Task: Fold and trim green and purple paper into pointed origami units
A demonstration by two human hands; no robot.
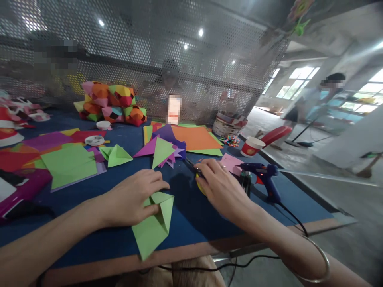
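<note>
My left hand pinches a folded sheet of light green paper near the table's front edge, thumb on a raised flap and fingers behind it. To the right, my right hand is closed over what looks like a pair of scissors; a dark pointed tip shows ahead of the fingers and a yellow part beneath them. Most of that tool is hidden by the hand. Ahead of my hands lie a folded green piece and a pile of purple and green folded papers.
A blue glue gun with a lit red light stands at right, its cord running off the edge. Behind it are a paper cup and a woven basket. Coloured sheets lie left; folded paper balls sit before a perforated screen.
</note>
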